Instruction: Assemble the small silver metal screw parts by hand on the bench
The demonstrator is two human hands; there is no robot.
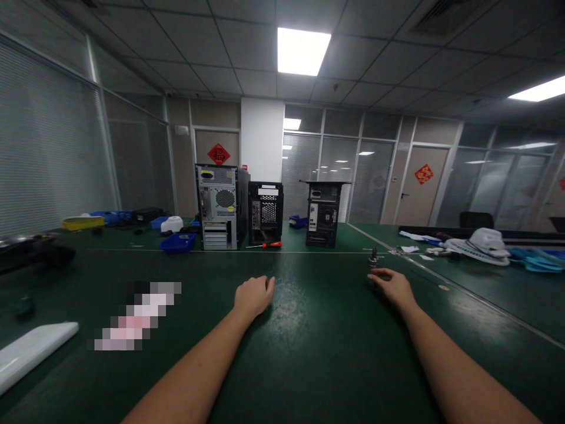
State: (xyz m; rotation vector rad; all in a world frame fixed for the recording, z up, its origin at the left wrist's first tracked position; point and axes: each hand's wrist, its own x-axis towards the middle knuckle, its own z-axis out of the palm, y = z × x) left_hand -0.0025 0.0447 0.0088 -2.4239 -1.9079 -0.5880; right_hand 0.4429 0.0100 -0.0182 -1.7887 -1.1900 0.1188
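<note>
Left hand: curled closed, laid on the middle of the green desk, well short of the far edge (palm hidden from above).
Right hand: stretched over the right part of the desk, thumb and forefinger bent toward each other; cannot tell whether open or pinching something.
Small metal piece: upright just beyond the right fingertips, left of the metal strip running slantwise from the far edge (too small to name more closely; contact with the fingers unclear).
Grey-backed computer tower: upright near the far edge, rear panel forward; yellow sticker up top, too small to read.
Middle black tower: just right of the grey-backed one, white label near the top, likewise illegible.
Right-hand black tower: apart from the other two, flat black panel across the top.
Red-handled screwdriver: flat before the middle tower.
Blue tray: left of the towers, toward the far left corner.
White cap: beyond the strip, toward the far right corner.
Red door diamond: marked 福 (behind the grey-backed tower).
</note>
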